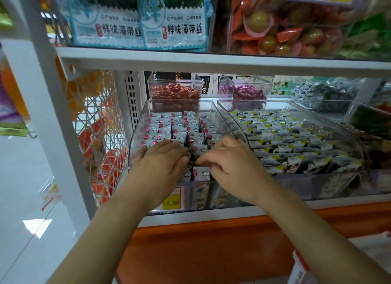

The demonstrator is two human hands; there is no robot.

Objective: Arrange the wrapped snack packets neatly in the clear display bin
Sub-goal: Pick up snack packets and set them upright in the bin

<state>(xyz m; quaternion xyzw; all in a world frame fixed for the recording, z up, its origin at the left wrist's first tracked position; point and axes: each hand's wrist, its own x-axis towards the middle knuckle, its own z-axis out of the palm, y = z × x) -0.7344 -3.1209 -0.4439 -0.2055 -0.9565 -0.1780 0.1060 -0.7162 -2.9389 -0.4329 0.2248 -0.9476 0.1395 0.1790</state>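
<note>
Braced the clear display bin's (135, 131) snack packets (169, 124) with a flat left hand (160, 163), pinching a front packet (202, 174) in the right hand (230, 163), probably to straighten it.

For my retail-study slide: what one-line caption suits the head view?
Left hand flat on rowed snack packets in the clear display bin; right hand pinches one packet.

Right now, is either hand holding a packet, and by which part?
Right hand pinches a white packet by its top edge; left hand rests flat.
</note>
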